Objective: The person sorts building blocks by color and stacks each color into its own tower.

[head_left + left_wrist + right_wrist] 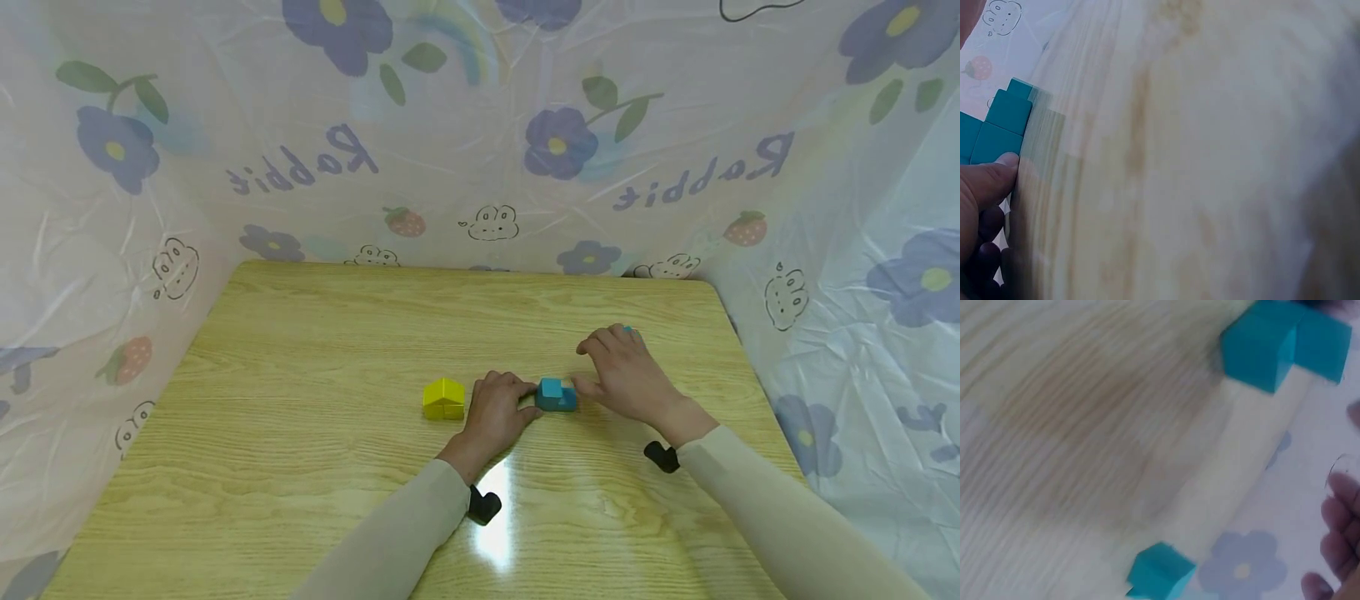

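Observation:
A blue block piece (551, 390) made of joined cubes, taller at its left end, lies on the table between the two hands. My left hand (498, 410) pinches its left end between thumb and forefinger; the left wrist view shows the thumb along the side of the teal-looking cubes (1005, 122). To the right, my right hand (627, 377) reaches over the table with fingers loosely bent and nothing held. Just past its fingers sits another small blue block (628, 329), mostly hidden by the hand in the head view. The right wrist view shows this separate block (1161, 572) whole.
A yellow block piece (444, 400) with a peaked top stands just left of my left hand. The wood-grain table (315, 358) is bordered by a printed curtain (450, 167) at the back and sides. Dark wrist-camera parts (483, 505) hang from both sleeves.

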Motion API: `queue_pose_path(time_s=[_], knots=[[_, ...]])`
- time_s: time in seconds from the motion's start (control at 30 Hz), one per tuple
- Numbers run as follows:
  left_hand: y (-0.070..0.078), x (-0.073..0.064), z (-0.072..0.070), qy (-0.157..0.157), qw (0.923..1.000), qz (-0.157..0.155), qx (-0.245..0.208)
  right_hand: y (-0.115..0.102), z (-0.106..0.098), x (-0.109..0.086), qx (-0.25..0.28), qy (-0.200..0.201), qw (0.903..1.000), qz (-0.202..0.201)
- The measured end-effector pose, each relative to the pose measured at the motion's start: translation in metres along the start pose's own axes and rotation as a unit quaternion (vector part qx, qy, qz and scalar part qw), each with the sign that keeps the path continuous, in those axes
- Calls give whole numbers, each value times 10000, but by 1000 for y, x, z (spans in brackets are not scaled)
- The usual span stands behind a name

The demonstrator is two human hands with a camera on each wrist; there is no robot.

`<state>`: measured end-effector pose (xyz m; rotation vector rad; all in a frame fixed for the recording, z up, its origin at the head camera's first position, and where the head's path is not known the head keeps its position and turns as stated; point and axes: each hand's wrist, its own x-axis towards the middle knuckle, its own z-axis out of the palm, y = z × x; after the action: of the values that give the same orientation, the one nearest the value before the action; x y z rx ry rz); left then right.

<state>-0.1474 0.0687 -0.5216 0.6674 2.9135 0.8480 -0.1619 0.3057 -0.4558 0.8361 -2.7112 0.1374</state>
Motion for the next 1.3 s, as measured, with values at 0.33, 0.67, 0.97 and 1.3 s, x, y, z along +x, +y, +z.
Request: queue_pose_path(time_s=[0.33, 0.67, 0.97, 1.3], knots=[[0, -1, -2, -12, 10000, 49, -5, 35, 6, -20, -1247, 687, 9887, 473], [0, -1, -1, -21, 10000, 43, 14, 50, 11, -31, -1887, 738, 9775, 585], [0, -1, 0, -19, 10000, 48, 43, 52, 17, -33, -1690, 5, 9762, 1357], [0, -1, 1, -18, 9999, 40, 118, 54, 22, -32, -1563, -670, 9665, 1921]])
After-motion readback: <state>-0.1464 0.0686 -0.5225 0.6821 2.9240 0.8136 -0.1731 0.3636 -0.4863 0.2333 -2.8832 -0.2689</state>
